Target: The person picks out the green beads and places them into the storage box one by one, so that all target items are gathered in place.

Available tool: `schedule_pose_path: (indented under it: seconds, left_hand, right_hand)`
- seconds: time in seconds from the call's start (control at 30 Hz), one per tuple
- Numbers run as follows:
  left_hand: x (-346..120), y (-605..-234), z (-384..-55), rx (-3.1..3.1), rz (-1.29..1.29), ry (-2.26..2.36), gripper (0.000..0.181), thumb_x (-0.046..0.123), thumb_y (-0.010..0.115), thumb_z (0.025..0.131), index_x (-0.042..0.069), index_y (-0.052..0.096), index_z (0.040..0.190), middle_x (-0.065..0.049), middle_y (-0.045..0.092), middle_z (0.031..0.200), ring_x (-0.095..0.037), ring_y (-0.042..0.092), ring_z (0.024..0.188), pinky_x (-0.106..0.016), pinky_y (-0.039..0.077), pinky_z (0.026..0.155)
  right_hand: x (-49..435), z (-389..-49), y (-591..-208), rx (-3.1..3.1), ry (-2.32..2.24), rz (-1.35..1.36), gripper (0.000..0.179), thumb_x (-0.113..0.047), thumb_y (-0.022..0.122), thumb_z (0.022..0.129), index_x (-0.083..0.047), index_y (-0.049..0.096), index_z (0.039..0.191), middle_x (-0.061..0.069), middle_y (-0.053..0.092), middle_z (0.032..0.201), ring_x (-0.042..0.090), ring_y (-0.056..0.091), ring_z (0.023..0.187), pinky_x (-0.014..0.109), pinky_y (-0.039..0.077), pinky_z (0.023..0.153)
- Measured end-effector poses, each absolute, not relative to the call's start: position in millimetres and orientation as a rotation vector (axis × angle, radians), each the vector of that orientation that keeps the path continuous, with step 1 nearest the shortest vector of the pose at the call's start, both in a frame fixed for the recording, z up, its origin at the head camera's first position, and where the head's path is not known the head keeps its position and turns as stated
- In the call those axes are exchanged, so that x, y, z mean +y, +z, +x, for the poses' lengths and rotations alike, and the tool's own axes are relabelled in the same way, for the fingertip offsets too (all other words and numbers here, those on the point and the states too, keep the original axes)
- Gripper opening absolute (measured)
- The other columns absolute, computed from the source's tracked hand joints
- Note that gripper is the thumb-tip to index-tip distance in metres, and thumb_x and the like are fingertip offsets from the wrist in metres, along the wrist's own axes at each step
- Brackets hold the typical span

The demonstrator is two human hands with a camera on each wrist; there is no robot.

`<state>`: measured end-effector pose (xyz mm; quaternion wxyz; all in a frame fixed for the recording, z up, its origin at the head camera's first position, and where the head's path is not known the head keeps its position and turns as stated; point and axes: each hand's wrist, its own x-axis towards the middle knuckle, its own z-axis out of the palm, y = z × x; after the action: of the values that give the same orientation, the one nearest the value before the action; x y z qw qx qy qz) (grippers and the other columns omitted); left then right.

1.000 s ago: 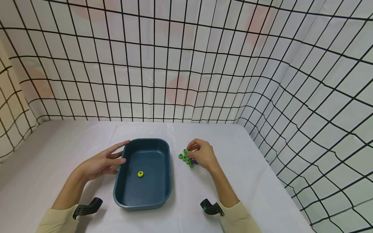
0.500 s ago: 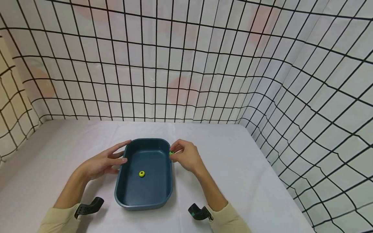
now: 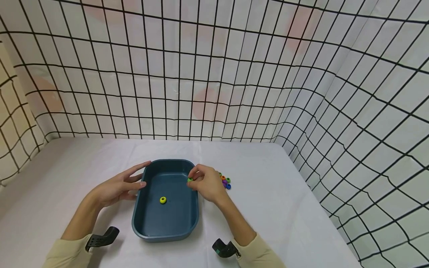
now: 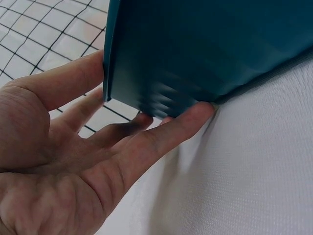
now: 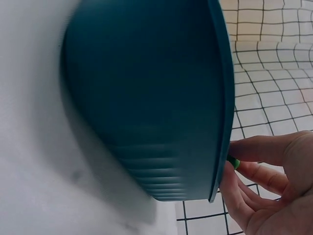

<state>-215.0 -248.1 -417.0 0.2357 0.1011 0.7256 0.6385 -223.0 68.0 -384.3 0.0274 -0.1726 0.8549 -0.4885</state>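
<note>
A dark blue rectangular tray [image 3: 181,216] stands on the white cloth, with one yellow bead [image 3: 162,200] on its floor. At the tray's left side, my left hand [image 3: 115,190] has its fingers spread and fairly straight against the outer wall; the thumb lies over the rim. My right hand [image 3: 207,184] pinches a green bead [image 3: 190,179] between thumb and fingertips, just inside the right rim. In the right wrist view, the same green bead [image 5: 234,162] shows partly between the fingers. Behind my right hand lies a cluster of coloured beads [image 3: 228,180], partly hidden.
A white cloth [image 3: 268,208] covers the table. Black netting [image 3: 214,74] in front of white sheeting rises at the back and both sides. A black wrist-worn device [image 3: 223,248] sits by the right sleeve, another black device [image 3: 104,238] by the left.
My right hand has moved left from the bead cluster to the tray's right rim, carrying a green bead, then slightly inside it. My left hand keeps its place against the tray.
</note>
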Motion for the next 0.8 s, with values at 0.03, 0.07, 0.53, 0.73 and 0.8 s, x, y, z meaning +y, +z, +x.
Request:
schedule_pose_path:
  seconds: [0.03, 0.07, 0.53, 0.73, 0.8]
  left_hand:
    - [-248.0, -416.9, -215.0, 1.994, 0.274, 1.75, 0.081, 0.018, 0.06, 0.102, 0.026, 0.009, 0.164, -0.028, -0.002, 0.168, -0.059, 0.028, 0.144, -0.062, 0.05, 0.099]
    - [-247.8, -416.8, -215.0, 1.996, 0.271, 1.749, 0.081, 0.018, 0.06, 0.102, 0.026, 0.009, 0.164, -0.028, -0.003, 0.168, -0.059, 0.027, 0.144, -0.062, 0.05, 0.099]
    - [-246.8, -416.1, -215.1, 1.995, 0.276, 1.75, 0.081, 0.018, 0.06, 0.103, 0.026, 0.008, 0.164, -0.028, -0.001, 0.168, -0.058, 0.029, 0.144, -0.061, 0.051, 0.099]
    - [-246.8, -416.4, -215.2, 1.987, 0.282, 1.76, 0.081, 0.018, 0.06, 0.103, 0.027, 0.008, 0.165, -0.027, -0.001, 0.168, -0.058, 0.03, 0.144, -0.061, 0.052, 0.098]
    - [-246.2, -416.3, -215.0, 1.984, 0.275, 1.762, 0.081, 0.017, 0.06, 0.102, 0.026, 0.008, 0.165, -0.027, -0.001, 0.168, -0.058, 0.029, 0.144, -0.06, 0.052, 0.098]
  right_hand:
    - [67.6, -222.9, -384.7, 2.645, -1.505, -0.533, 0.012, -0.007, 0.078, 0.086, -0.009, 0.069, 0.094, 0.006, 0.069, 0.086, 0.012, 0.065, 0.069, 0.026, 0.057, 0.065]
    - [67.3, -222.8, -384.9, 2.651, -1.498, -0.533, 0.012, -0.007, 0.078, 0.086, -0.009, 0.069, 0.094, 0.005, 0.069, 0.085, 0.012, 0.065, 0.069, 0.026, 0.057, 0.064]
    - [66.5, -221.3, -384.7, 2.68, -1.48, -0.557, 0.013, -0.006, 0.078, 0.085, -0.01, 0.071, 0.095, 0.005, 0.069, 0.087, 0.013, 0.064, 0.071, 0.028, 0.056, 0.064]
    - [69.0, -221.5, -383.5, 2.689, -1.475, -0.571, 0.018, -0.008, 0.079, 0.085, -0.007, 0.072, 0.102, 0.014, 0.073, 0.102, 0.016, 0.068, 0.079, 0.028, 0.057, 0.066]
    - [71.7, -222.3, -382.4, 2.685, -1.49, -0.571, 0.021, -0.008, 0.079, 0.084, -0.005, 0.073, 0.104, 0.017, 0.074, 0.105, 0.017, 0.07, 0.08, 0.029, 0.057, 0.066]
